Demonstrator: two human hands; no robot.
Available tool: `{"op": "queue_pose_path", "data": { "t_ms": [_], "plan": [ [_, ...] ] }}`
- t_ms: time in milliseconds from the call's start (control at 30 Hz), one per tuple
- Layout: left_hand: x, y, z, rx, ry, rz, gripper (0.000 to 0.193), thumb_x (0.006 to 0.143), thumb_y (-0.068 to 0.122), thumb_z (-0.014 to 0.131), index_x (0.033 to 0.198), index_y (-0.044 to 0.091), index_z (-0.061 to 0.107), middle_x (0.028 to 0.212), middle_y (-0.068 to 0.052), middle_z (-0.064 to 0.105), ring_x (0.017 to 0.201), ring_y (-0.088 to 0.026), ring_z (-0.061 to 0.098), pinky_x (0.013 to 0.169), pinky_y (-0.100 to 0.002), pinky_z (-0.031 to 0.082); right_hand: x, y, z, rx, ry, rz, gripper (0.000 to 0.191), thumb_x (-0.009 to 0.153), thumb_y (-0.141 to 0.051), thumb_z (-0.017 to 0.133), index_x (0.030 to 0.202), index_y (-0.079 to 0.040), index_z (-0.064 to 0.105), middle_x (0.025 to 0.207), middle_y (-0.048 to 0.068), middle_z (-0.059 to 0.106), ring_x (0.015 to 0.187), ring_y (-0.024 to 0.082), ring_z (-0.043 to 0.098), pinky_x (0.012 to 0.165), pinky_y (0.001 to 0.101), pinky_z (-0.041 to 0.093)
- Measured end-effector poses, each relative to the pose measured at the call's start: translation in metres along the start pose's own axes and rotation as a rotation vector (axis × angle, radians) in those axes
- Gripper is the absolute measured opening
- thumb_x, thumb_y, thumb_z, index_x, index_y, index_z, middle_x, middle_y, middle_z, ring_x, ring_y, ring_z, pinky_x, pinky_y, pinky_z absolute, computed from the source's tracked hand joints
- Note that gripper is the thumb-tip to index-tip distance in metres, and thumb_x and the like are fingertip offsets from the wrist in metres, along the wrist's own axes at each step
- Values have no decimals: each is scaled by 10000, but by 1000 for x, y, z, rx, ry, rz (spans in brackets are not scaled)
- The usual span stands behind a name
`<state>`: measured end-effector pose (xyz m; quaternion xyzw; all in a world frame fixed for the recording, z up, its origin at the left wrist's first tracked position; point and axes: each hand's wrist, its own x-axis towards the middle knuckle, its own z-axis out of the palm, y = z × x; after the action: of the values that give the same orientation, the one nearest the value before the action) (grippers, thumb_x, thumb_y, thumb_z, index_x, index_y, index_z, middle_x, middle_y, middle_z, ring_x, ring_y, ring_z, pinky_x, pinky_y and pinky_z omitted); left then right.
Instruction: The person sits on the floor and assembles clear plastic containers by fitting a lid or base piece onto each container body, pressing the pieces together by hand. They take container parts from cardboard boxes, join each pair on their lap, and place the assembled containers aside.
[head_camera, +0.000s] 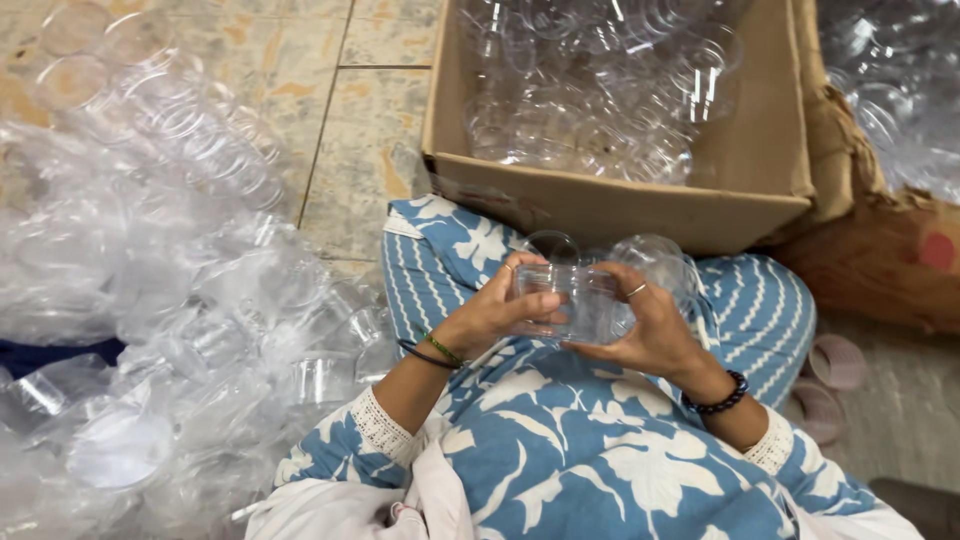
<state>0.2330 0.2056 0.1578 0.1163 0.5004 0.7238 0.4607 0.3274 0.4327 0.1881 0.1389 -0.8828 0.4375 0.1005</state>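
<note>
I see both hands meeting at the centre of the frame, just above the lap, around a clear plastic container (575, 300). The left hand (500, 310) wraps its near side, fingers curled over the top edge and thumb pressed on the front wall. The right hand (650, 325) cups the other side from below and behind, fingers closed against it, so the container is held between the two. More clear containers (655, 260) lie on the lap just behind it, touching or nearly so; I cannot tell which. The lap is covered by a blue and white floral garment (590, 450). Along the top centre stands an open cardboard box (620, 205) filled with clear plastic cups (590, 90). The whole left side of the frame is a heap of clear plastic bags and cups (180, 330) on the tiled floor (370, 150). At the right edge, two pinkish tape rolls (835, 365) lie on the floor
</note>
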Motion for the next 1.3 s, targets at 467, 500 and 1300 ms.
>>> {"op": "queue_pose_path", "data": {
  "t_ms": [467, 500, 1300],
  "plan": [
    [50, 10, -305, 1005, 1481, 570, 798, 567, 358, 1013, 1098, 20, 524, 1110, -196, 584, 1096, -390, 562, 966, -474, 457, 25, 26, 1, -99, 165, 66, 826, 802, -184, 847, 1481, 1, 415, 1434, 239, 588, 1337, 332, 602, 1122, 406, 487],
    [57, -6, -316, 969, 1516, 464, 778, 554, 360, 999, 1078, 30, 529, 1102, -195, 588, 1095, -395, 557, 968, -473, 456, 21, 30, -1, -121, 166, 73, 819, 801, -186, 842, 1474, 12, 419, 1416, 242, 598, 1317, 331, 609, 1108, 404, 493],
    [90, 113, -108, 1139, 705, 1001, 200, 990, 60, 775, 1151, 19, 663, 1450, -218, 579, 1422, -371, 537, 1226, -466, 402, 53, 69, 30, -304, -87, 122, 266, 970, -93, 588, 1220, -8, 623, 1039, 215, 729, 929, 343, 730, 801, 406, 580]
  ]
}}
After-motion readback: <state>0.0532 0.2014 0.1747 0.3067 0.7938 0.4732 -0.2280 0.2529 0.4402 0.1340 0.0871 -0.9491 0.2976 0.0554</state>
